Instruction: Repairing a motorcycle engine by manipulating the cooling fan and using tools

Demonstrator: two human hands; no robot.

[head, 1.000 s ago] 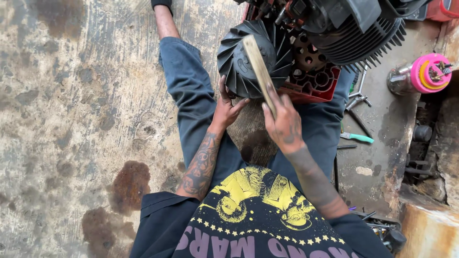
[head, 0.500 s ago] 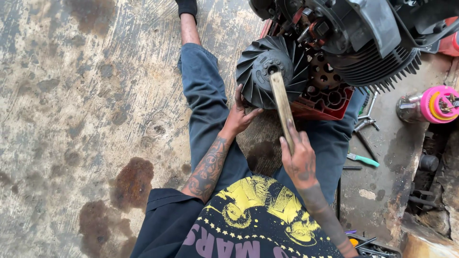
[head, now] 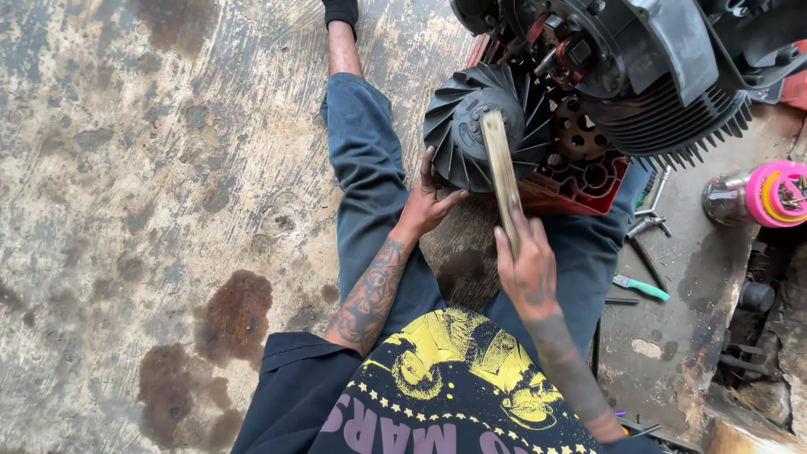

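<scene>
Concrete floor point(head: 151, 168), stained and scratched, is filling the left half of the view, and a person is sitting on it with legs in blue trousers stretching out ahead. A small engine point(head: 639, 76) with black cooling fins is lying between the legs, against a red housing point(head: 580, 181). At its near end a black finned fan wheel point(head: 471, 126) is facing the person.

The left hand point(head: 424, 202) is resting against the lower edge of the fan wheel, fingers spread and curling onto the fins, bracing it rather than closing fully around it. The right hand point(head: 525, 265) is gripping the lower end of a long wooden handle point(head: 503, 181), fingers wrapped around it. The handle is running up from this hand, slightly tilted to the left, and its upper end is lying over the hub of the fan wheel; whether that end is pressing on the hub or only hovering over it cannot be told, and what sort of tool the handle belongs to is not showing.

To the right of the legs, a green-handled tool point(head: 643, 287) and some metal wrenches point(head: 651, 214) are lying on the floor. Farther right, a spray can with a pink cap point(head: 761, 195) is lying on its side, well apart from both hands.
</scene>
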